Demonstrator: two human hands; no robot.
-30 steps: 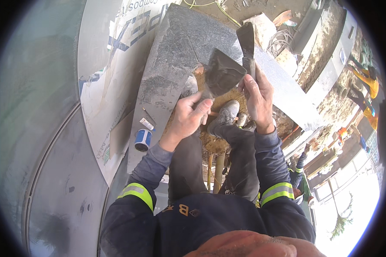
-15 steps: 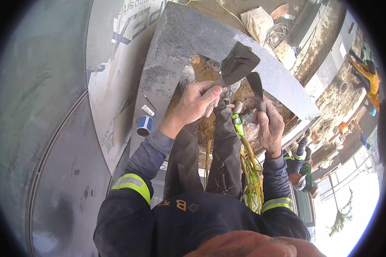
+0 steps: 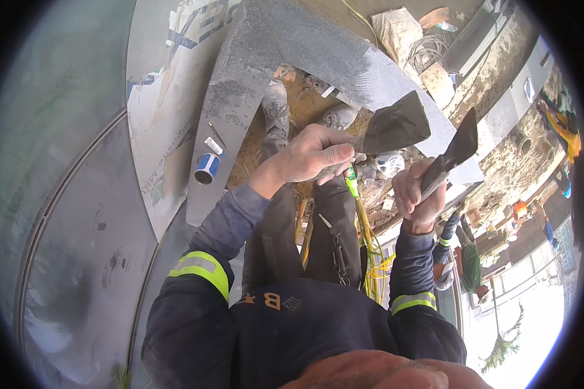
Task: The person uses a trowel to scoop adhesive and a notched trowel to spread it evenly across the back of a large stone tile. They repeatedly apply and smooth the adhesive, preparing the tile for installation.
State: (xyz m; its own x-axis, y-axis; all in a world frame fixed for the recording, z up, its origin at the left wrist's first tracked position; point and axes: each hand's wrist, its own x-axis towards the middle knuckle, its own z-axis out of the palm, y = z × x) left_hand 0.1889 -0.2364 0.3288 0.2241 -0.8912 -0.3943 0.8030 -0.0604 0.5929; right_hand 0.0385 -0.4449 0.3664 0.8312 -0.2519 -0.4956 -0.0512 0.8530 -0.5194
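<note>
a: what did each hand have at that moment?

b: the left hand was clamped round the handle of a wide trowel, blade pointing right and coated in dark grey paste. the right hand was closed round the handle of a narrow scraper, its blade angled up and to the right. the two blades were near each other but apart.

a: how would you have judged them to handle?

b: stiff steel blades, light enough for one hand each, i'd say. the paste looked wet, so probably slippery on the blade and heavy at the tip. the handles were the place to grip, and that's where both fists sat.

a: and where was all this?

b: above the person's own dark trouser legs and grey boots, which stood on sandy fill inside an angled grey stone slab.

a: edges to mind?

b: the slab's inner edge ran just behind the trowel, and its outer corner dropped off to the right, where other workers stood well below. yellow cord hung by the right leg. a blue and white roll of tape lay at the slab's left edge. open room looked best straight ahead over the fill.
</note>
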